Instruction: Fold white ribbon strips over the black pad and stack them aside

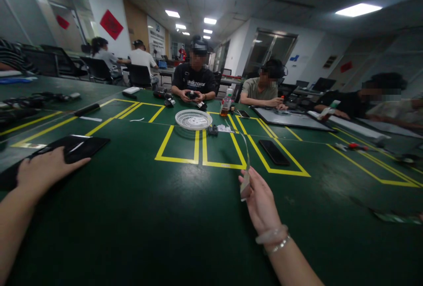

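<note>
My left hand point(44, 169) lies flat, fingers spread, on a black tablet point(81, 145) at the left of the green table point(158, 228). My right hand point(261, 200), with bracelets on its wrist, is raised above the table and pinches a thin clear strip of film point(246, 162) that stands up from the fingers, with a pale tab at its lower end. A black phone point(273, 151) lies flat a little beyond my right hand, inside a yellow-taped box.
A white round fan grille point(193, 119) sits mid-table with small black parts point(213, 130) beside it. Three people sit across the table with tools, a bottle point(226, 103) and flat panels point(291, 118). More black devices lie at the far left point(23, 101).
</note>
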Demonstrator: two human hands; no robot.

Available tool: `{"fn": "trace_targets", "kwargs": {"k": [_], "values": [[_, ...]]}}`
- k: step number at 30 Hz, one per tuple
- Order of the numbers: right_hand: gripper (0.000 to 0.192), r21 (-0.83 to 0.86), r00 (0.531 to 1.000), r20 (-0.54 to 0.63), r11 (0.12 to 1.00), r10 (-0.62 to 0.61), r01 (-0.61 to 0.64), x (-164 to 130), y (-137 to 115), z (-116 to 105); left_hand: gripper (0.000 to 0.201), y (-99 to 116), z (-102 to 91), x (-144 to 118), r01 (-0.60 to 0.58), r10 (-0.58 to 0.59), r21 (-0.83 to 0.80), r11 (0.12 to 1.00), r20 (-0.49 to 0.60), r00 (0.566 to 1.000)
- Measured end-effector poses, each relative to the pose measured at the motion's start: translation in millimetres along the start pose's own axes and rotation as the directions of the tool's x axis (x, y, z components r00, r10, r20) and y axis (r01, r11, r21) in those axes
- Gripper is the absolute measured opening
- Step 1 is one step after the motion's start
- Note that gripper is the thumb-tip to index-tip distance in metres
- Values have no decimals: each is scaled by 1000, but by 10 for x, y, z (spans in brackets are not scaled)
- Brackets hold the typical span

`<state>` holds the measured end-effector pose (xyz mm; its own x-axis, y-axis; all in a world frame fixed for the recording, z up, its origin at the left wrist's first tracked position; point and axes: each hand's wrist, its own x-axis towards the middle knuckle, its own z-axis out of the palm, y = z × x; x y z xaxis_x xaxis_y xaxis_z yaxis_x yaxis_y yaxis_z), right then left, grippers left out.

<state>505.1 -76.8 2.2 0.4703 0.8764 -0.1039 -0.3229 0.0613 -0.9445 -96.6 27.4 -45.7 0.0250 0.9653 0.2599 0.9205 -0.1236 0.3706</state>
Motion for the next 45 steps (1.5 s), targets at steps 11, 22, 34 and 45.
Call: {"fn": "trace_targets", "kwargs": {"k": [11,22,34,45], "values": [[55,-16,998,56,1000,-3,4,-10,27,25,75,2098,225,-196,-387,383,10,922,126,915],[45,-210,916,384,955,-115,208,-216,111,137,87,2980,681,-812,-757,762,-149,636,274,586],[15,-436,441,896,88,-47,896,-460,95,156,24,2899,584,-824,-876,871,14,483,100,482],[14,-429,428,903,-18,-44,903,-443,121,140,93,2897,674,-822,-760,732,-44,648,311,606]]}}
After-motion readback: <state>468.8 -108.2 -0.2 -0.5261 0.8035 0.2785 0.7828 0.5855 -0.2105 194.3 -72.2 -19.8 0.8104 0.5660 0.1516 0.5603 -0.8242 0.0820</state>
